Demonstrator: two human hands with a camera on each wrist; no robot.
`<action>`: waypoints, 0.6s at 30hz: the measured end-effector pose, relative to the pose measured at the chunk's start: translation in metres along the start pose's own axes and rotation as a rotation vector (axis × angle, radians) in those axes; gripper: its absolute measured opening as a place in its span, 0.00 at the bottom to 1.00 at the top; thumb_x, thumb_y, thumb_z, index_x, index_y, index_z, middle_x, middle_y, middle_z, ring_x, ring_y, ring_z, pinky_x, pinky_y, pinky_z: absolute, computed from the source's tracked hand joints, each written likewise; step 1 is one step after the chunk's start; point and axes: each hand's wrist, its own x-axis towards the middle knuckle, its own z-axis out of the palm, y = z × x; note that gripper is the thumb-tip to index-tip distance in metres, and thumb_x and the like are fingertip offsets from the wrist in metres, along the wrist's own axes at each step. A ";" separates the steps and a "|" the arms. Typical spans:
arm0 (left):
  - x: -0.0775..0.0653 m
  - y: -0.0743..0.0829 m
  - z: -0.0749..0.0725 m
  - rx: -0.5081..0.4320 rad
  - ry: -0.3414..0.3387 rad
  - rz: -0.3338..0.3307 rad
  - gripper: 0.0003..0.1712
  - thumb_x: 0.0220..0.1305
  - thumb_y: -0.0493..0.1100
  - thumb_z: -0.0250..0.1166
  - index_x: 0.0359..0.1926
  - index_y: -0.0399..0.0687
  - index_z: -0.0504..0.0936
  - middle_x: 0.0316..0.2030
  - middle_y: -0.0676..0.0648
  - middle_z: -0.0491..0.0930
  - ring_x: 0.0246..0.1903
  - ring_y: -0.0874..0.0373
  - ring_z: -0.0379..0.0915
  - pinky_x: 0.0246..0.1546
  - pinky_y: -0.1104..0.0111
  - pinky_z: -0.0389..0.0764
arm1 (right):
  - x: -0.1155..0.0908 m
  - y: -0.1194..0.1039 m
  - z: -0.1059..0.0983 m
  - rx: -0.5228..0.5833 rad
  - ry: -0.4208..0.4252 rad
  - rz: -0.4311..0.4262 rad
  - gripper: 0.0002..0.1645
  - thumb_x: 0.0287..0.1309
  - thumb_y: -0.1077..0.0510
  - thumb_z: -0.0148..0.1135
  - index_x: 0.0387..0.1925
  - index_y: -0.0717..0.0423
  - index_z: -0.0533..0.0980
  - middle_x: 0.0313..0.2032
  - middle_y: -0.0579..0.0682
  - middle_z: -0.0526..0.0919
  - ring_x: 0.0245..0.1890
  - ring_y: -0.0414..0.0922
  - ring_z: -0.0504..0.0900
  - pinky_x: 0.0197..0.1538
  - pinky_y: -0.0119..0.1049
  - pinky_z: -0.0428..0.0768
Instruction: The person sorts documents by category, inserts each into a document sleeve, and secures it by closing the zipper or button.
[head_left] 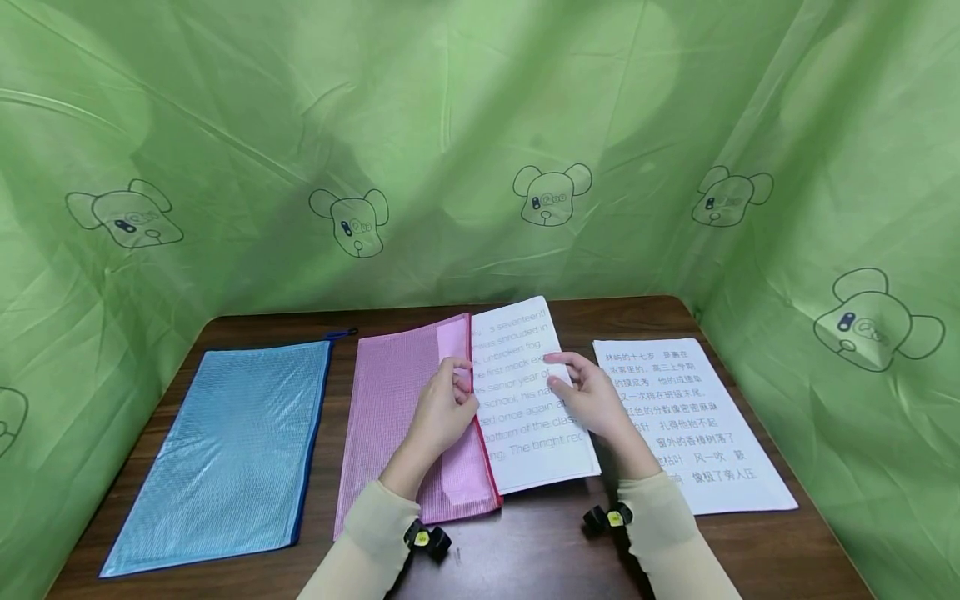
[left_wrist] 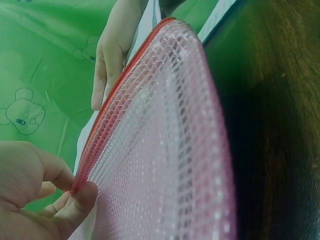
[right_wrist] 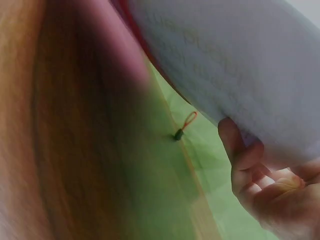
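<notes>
A pink mesh zipper pouch (head_left: 390, 400) lies at the middle of the table, its red-zipped side facing right. My left hand (head_left: 444, 408) pinches the zipper edge between thumb and fingers, seen close up in the left wrist view. White sheets printed with English text (head_left: 525, 417) reach partly into the pouch's mouth; their left part is hidden inside it. By the right edge of these sheets, my right hand (head_left: 596, 400) grips them with thumb and fingers. The same hand (right_wrist: 270, 185) shows under the raised paper in the right wrist view.
To the left lies a blue mesh zipper pouch (head_left: 225, 450) with a dark blue zipper. White paper printed with Chinese text (head_left: 697, 417) lies at the right, partly behind my right forearm. Green fabric (head_left: 450, 125) with bear drawings stands around the brown table (head_left: 525, 550).
</notes>
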 end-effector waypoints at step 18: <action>-0.002 0.004 0.004 -0.033 0.003 0.020 0.30 0.59 0.25 0.67 0.63 0.42 0.79 0.39 0.46 0.82 0.34 0.59 0.79 0.40 0.65 0.83 | -0.005 0.000 0.044 -0.002 0.018 0.003 0.21 0.74 0.65 0.67 0.65 0.54 0.81 0.43 0.56 0.92 0.31 0.47 0.89 0.32 0.37 0.86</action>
